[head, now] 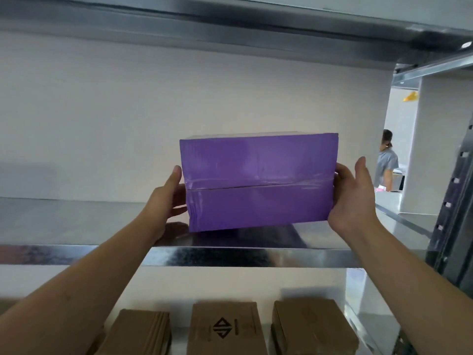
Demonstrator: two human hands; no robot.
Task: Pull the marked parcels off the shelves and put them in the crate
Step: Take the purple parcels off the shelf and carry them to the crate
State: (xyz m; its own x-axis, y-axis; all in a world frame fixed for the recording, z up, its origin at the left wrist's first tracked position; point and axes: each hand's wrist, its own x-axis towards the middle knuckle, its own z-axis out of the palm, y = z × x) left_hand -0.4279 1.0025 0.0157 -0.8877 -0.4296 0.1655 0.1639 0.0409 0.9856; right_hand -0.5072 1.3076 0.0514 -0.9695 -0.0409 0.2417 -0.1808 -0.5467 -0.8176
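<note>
A purple parcel (pixel 258 183), taped along its middle seam, is held between both hands just above the metal shelf (pixel 76 221); its right end is tilted up a little. My left hand (pixel 166 201) grips its left end, thumb on the front edge and fingers behind. My right hand (pixel 353 198) grips its right end the same way. No crate is in view.
Three brown cardboard parcels (pixel 225 329) sit on the lower shelf below. Another metal shelf (pixel 230 26) runs overhead. A dark shelf upright (pixel 450 206) stands at the right. A person (pixel 387 160) stands far off at the right, beyond the rack.
</note>
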